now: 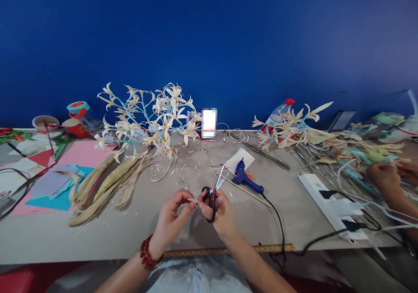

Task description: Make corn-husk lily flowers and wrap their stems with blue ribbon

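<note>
My left hand [172,217] is closed in a pinch on a small pale strip of dried husk [192,200], held just above the grey table [48,236]. My right hand [219,212] grips black-handled scissors [214,193], their blades pointing up and away, slightly apart. The two hands nearly touch at the strip. A red bead bracelet [146,253] circles my left wrist.
Dried husks [107,184] and a husk-flower spray [150,116] lie left. A blue glue gun [246,178] with black cord lies right of my hands, beside a white power strip [329,206]. Another person's hands [390,175] work at the far right. Coloured papers [55,184] lie far left.
</note>
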Tool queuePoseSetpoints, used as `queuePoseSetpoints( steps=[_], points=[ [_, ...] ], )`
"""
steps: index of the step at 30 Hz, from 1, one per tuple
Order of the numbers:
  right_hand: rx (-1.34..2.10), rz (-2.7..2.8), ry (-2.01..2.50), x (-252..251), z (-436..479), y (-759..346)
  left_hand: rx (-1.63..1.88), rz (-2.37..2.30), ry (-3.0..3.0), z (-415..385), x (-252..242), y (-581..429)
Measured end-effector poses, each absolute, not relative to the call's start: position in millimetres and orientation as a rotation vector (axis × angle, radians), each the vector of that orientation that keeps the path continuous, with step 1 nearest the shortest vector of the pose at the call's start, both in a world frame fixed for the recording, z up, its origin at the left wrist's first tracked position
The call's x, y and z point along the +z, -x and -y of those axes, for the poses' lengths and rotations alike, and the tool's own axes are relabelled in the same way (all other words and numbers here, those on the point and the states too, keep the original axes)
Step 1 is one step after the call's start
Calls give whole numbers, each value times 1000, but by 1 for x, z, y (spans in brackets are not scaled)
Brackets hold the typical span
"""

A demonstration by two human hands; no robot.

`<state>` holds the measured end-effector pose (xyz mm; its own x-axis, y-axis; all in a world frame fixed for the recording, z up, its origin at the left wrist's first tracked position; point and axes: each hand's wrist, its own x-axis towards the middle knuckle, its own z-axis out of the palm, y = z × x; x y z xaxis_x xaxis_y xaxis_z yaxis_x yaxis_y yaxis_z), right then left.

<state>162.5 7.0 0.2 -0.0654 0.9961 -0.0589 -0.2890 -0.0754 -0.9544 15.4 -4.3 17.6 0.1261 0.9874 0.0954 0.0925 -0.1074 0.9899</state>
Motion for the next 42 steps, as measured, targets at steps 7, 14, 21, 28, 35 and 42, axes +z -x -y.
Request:
queuePoseSetpoints(
  steps=[7, 14, 21, 28, 35, 42],
  points=[
    [1574, 1230, 1018, 5, -1, -175, 1208, -1085, -1295, 1, 26, -14],
    [1878, 1381, 1064, -1, 17, -195, 1225, -1095, -1370, -1, 33, -8],
    [1808, 1422, 1155, 0, 18, -193, 1187, -1065, -1357, -2, 32, -8],
    [1819, 1405, 1194, -2, 17, -191, 1153, -1050, -1351, -4, 29, -5],
    [1852, 1370, 1172, -4, 18, -191, 1139, -1029, -1323, -4, 29, -5],
    [1851, 1375, 1181, -3, 17, -192, 1133, -1020, -1298, -6, 30, -5]
  ],
)
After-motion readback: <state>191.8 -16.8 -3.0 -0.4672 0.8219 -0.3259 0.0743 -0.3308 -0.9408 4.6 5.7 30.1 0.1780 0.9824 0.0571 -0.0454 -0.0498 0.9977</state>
